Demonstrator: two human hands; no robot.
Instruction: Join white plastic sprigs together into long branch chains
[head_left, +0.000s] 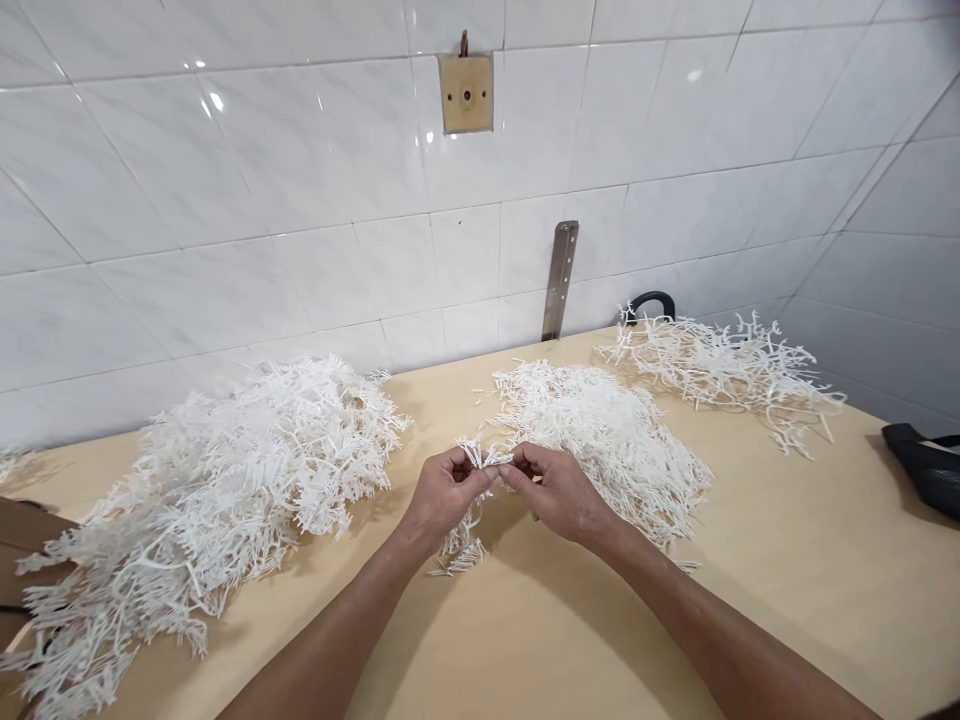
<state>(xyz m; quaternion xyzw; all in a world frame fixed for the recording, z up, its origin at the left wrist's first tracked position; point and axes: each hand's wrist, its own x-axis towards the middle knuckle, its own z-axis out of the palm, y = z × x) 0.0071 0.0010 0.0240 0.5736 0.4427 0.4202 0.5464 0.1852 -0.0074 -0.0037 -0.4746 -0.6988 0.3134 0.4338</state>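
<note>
Both hands meet over the middle of the table, fingertips pinched on one small white branched plastic piece [480, 455]. My left hand [448, 492] grips its left part, and part of the strand hangs below the fingers. My right hand [553, 488] pinches the right end, thumb close to the other thumb. A large heap of white branched pieces [255, 470] spreads to the left. Just beyond and right of my right hand lies a pile of small loose white pieces [607, 440].
White tangled stems [727, 365] lie at the table's back right, by a black handle [652, 300]. A black object [926, 465] sits at the right edge. A metal strip [559, 280] stands against the tiled wall. Brown cardboard [30, 550] is at far left.
</note>
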